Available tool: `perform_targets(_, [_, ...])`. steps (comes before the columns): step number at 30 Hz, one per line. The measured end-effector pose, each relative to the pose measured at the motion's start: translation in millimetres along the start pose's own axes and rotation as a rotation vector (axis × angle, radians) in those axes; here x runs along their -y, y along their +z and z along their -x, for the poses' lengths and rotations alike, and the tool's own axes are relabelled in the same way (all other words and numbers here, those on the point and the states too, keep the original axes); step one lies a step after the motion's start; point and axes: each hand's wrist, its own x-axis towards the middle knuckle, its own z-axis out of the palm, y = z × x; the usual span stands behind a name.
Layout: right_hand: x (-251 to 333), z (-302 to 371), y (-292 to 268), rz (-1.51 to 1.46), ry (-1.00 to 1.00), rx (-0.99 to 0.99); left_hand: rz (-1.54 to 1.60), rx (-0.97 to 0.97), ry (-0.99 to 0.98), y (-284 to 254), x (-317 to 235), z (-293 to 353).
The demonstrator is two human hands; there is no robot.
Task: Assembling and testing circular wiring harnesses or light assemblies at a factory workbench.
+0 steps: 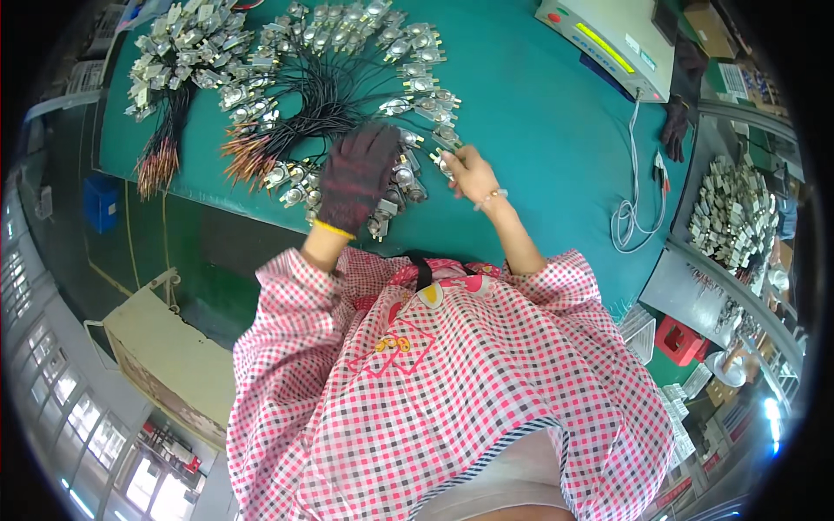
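My left hand, in a dark work glove with a yellow cuff, lies over black wires fanned out on the green table. Its fingertips point down into the bundle, so their grip is hidden. Each wire carries a small silver metal part at one end; the copper-coloured tips are gathered at the left. My bare right hand, with a beaded bracelet, pinches one silver metal part at the right edge of this ring of parts. More silver parts lie beside the glove.
A second bundle of wired parts lies at the far left of the green table. At the back right stands a pale test instrument with a grey lead. A dark glove and another heap of parts are farther right.
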Motion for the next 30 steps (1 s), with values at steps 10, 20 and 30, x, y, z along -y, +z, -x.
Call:
perform_targets(10, [-8, -6, 38, 1.061, -0.363, -0.383, -0.117, -0.121, -0.006, 25, -56, 31])
perform_targets(20, [2, -31, 74, 1.316, -0.184, -0.410, -0.082, -0.093, -0.157, 22, -45, 48])
perform_targets(30, [-9, 13, 54, 0.854, -0.691, -0.179, -0.107, -0.223, -0.168, 32, -48, 58])
